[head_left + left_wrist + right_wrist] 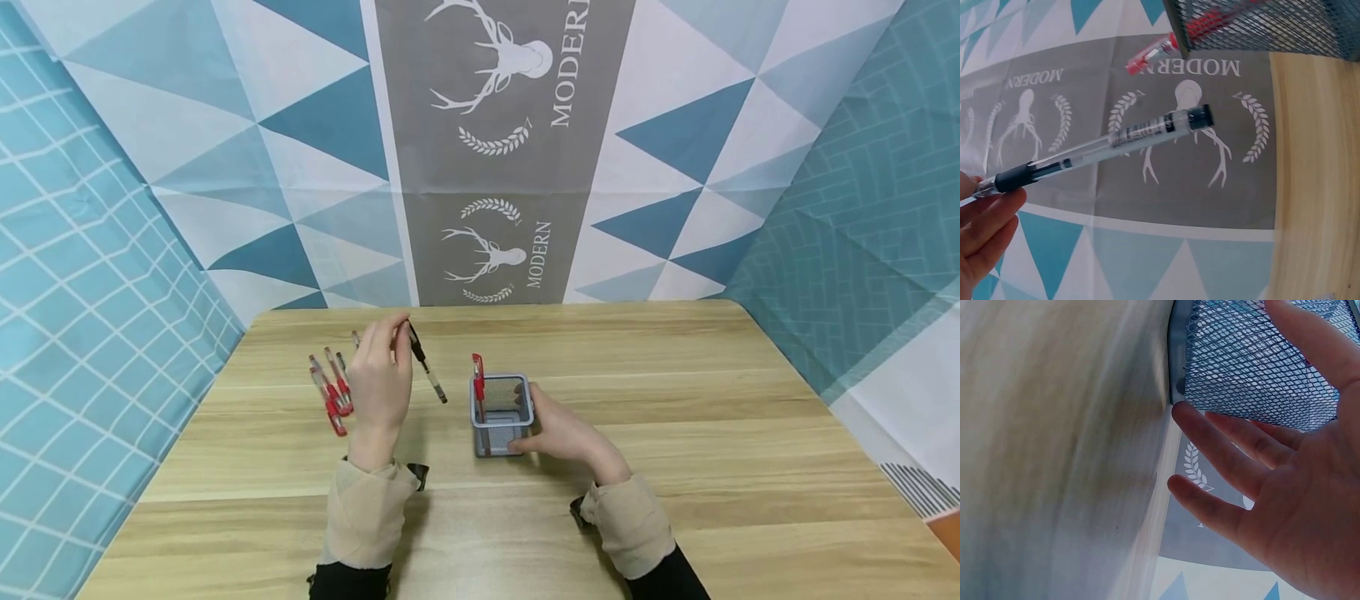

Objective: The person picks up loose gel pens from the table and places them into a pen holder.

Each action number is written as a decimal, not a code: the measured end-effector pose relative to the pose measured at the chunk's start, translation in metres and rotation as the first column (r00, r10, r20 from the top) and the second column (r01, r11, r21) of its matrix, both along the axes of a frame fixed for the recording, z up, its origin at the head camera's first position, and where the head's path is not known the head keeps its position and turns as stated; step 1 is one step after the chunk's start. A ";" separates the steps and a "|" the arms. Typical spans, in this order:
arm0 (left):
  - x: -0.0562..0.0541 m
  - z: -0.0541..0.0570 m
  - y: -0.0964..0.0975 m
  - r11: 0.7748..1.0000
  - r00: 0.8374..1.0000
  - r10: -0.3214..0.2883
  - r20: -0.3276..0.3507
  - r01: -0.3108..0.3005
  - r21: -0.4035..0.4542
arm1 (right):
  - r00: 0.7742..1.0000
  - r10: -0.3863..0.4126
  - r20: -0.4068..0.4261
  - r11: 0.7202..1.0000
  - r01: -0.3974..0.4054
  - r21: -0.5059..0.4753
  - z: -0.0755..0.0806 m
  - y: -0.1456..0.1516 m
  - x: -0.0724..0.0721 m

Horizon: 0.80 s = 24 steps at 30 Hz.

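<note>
A clear pen with a black grip (pixel 422 357) is pinched by its upper end in my left hand (pixel 381 387), held slanting above the table, left of a grey mesh pen holder (pixel 504 424). The left wrist view shows that pen (pixel 1141 132) between thumb and fingers, its dark end apart from the holder. One red pen (pixel 478 385) stands in the holder's left corner. My right hand (pixel 562 429) grips the holder's right side, thumb at the front and fingers behind. In the right wrist view those fingers (pixel 1222 453) lie along the mesh wall (pixel 1247 369).
Several red pens (pixel 335 398) and at least one dark-ended pen (pixel 341 360) lie on the wooden table (pixel 675 400), left of my left hand and partly hidden by it. A patterned cloth (pixel 487 167) hangs behind the table's far edge.
</note>
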<state>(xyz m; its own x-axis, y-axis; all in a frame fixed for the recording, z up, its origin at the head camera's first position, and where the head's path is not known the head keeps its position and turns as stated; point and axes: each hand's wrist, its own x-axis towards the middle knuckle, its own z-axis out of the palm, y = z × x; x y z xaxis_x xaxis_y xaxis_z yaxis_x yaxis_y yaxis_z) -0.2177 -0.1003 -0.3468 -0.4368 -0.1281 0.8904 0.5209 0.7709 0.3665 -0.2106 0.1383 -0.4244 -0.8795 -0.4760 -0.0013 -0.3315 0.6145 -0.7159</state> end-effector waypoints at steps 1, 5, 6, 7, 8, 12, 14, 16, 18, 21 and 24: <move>0.001 0.001 0.001 1.000 1.000 -0.009 -0.017 0.009 0.005 | 1.000 0.002 -0.002 1.000 -0.002 -0.002 0.000 0.000 0.000; 0.004 0.004 0.007 0.999 0.996 -0.050 -0.070 0.051 0.011 | 1.000 0.001 -0.001 1.000 -0.001 -0.005 0.000 0.001 0.000; 0.004 0.004 0.007 0.998 0.995 -0.057 -0.079 0.059 0.013 | 1.000 0.002 -0.001 1.000 -0.002 -0.007 0.000 0.001 0.000; 0.005 0.004 0.008 0.998 0.994 -0.059 -0.087 0.061 0.015 | 1.000 0.002 -0.001 1.000 -0.002 -0.005 0.000 0.000 0.000; 0.005 0.004 0.009 0.998 0.993 -0.059 -0.100 0.061 0.018 | 1.000 0.003 0.001 1.000 -0.003 -0.006 0.001 0.000 0.000; 0.007 0.006 0.011 0.996 0.987 -0.064 -0.150 0.072 0.052 | 1.000 0.012 0.001 1.000 -0.012 -0.017 0.001 0.000 -0.001; 0.007 0.007 0.014 0.994 0.982 -0.081 -0.172 0.093 0.064 | 1.000 0.011 0.003 1.000 -0.011 -0.019 0.001 -0.001 0.000; 0.008 0.007 0.017 0.993 0.979 -0.096 -0.181 0.108 0.057 | 1.000 0.005 0.004 1.000 -0.005 -0.019 0.001 -0.001 0.000; 0.007 0.006 0.020 0.991 0.977 -0.121 -0.176 0.129 0.039 | 1.000 -0.001 0.005 1.000 0.001 -0.015 0.001 -0.001 0.000; 0.005 0.002 0.025 0.987 0.977 -0.155 -0.144 0.159 0.012 | 1.000 -0.006 0.008 1.000 0.006 -0.012 0.000 0.000 -0.001; 0.001 -0.005 0.029 0.980 0.975 -0.198 -0.098 0.200 0.010 | 1.000 -0.007 0.009 1.000 0.007 -0.003 0.000 0.000 -0.001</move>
<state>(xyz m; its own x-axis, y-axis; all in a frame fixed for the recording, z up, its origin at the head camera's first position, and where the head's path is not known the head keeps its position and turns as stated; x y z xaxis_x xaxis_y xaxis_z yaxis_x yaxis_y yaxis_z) -0.2169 -0.0709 -0.3514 -0.3678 -0.0657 0.9276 0.6967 0.6412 0.3216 -0.2113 0.1378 -0.4242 -0.8829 -0.4695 -0.0081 -0.3202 0.6145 -0.7210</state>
